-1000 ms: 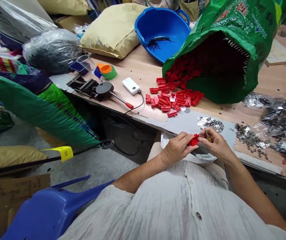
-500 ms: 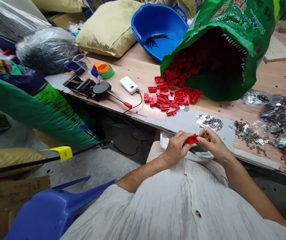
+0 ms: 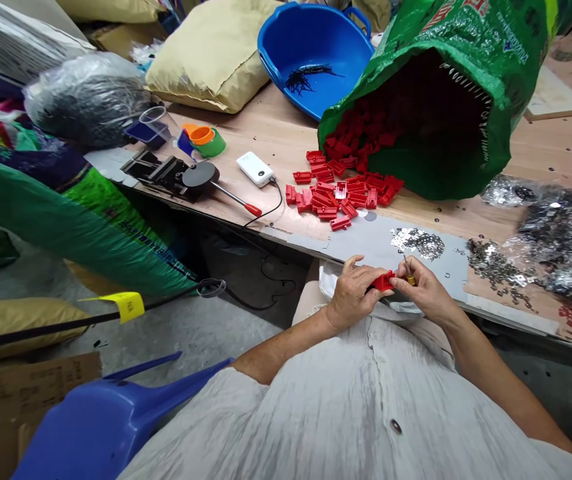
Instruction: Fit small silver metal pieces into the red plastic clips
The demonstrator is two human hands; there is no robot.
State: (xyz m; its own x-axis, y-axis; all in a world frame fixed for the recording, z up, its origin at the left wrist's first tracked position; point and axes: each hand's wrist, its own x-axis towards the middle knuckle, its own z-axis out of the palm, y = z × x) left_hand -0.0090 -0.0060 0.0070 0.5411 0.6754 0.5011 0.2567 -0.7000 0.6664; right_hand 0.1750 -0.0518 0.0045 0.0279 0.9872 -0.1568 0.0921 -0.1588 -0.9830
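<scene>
My left hand [image 3: 356, 293] is closed around a small red plastic housing [image 3: 383, 281] just over the table's front edge. My right hand [image 3: 423, 288] grips a small tool with a yellow handle and thin metal shaft, perhaps a screwdriver [image 3: 409, 275]. Its thumb and fingertips reach the right end of the housing, so the contact there is partly hidden. Past my hands lies a heap of small flat metal pieces [image 3: 417, 243] on a grey sheet [image 3: 376, 241]. Loose red housings [image 3: 341, 193] are piled farther back.
A green sack [image 3: 509, 160] lies with its mouth towards me, red housings inside. Behind stand a blue basin [image 3: 286, 40] and a stuffed sack [image 3: 206, 60]. Leftward are a lever device [image 3: 201, 175] and a white power bank [image 3: 255, 169]. Dark metal parts [image 3: 496, 267] lie at right.
My left index finger has lifted away from the red housing and points upward. My right hand has shifted only slightly, still with the yellow-handled tool. The whole view has drifted a little.
</scene>
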